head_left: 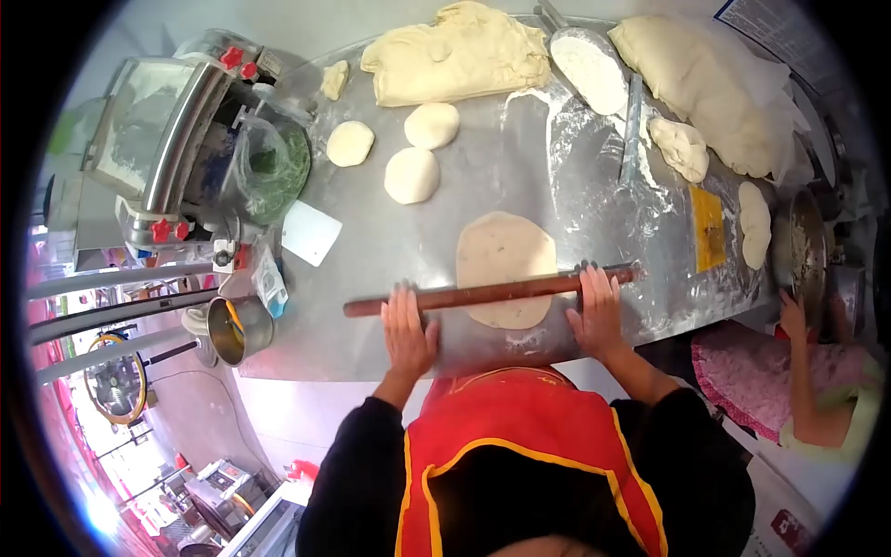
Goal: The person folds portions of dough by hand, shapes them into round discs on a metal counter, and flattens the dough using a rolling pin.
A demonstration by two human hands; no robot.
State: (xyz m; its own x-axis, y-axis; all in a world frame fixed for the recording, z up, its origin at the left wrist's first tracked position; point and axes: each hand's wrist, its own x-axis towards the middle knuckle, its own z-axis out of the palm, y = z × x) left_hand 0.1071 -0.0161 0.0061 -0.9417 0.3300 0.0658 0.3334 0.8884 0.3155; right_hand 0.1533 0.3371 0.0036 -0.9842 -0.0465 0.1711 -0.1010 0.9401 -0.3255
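A reddish-brown wooden rolling pin (492, 294) lies across a flat round of dough (506, 249) near the front edge of the metal table. My left hand (406, 332) rests on the pin's left part, fingers stretched over it, thumb apart. Toward the pin's right end, my right hand (599, 311) also lies on it with straight fingers and the thumb out. Both hands are open and press on the pin rather than wrap round it. The dough round shows on either side of the pin, between my hands.
Several dough balls (412, 175) and a large dough slab (455, 58) lie farther back. A flour scoop (589, 72), yellow scraper (707, 228) and bagged dough (705, 88) are right. A dough roller machine (172, 139) stands left. Another person's hand (794, 316) is by a metal bowl (806, 246).
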